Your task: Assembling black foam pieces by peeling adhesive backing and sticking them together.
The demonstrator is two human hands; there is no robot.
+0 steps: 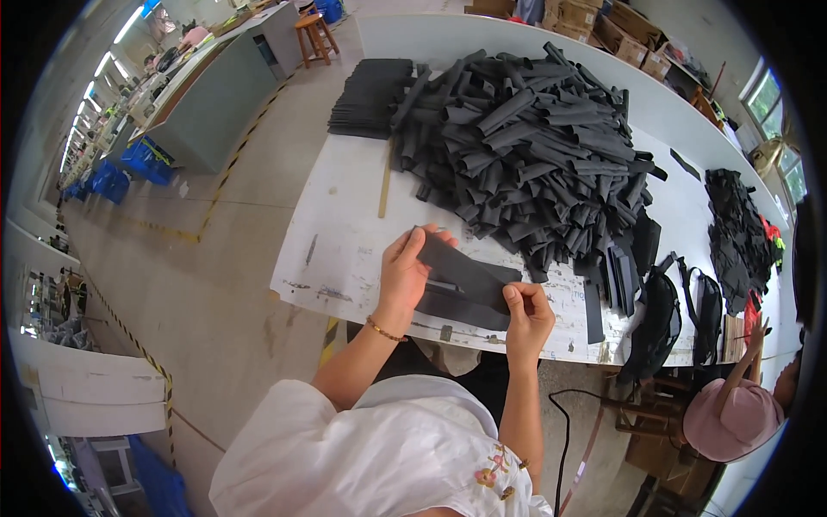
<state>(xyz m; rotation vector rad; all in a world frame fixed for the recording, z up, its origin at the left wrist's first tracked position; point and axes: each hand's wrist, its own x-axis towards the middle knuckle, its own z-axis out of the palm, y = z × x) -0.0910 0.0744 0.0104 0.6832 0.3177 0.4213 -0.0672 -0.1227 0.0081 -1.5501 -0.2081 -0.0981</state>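
Note:
Between my two hands a strip of dark grey fabric [468, 270] is stretched at a slant above the table's front edge. My left hand [412, 263] pinches its upper left end between thumb and fingers. At the lower right end, my right hand [527, 314] grips it with the thumb on top. Under the held strip, another dark strip [461, 308] lies on the white table [336, 233]. Beyond my hands rises a large heap of loose, curled dark strips [525, 146]. A neat stack of flat strips [370, 99] stands at its left.
A wooden ruler-like stick [385, 181] lies left of the heap. At the right are upright dark strips [618, 280], black backpacks [659, 319] and a black fabric pile [738, 233]. A person in pink [732, 414] sits there. A low white wall [431, 39] borders the table's back.

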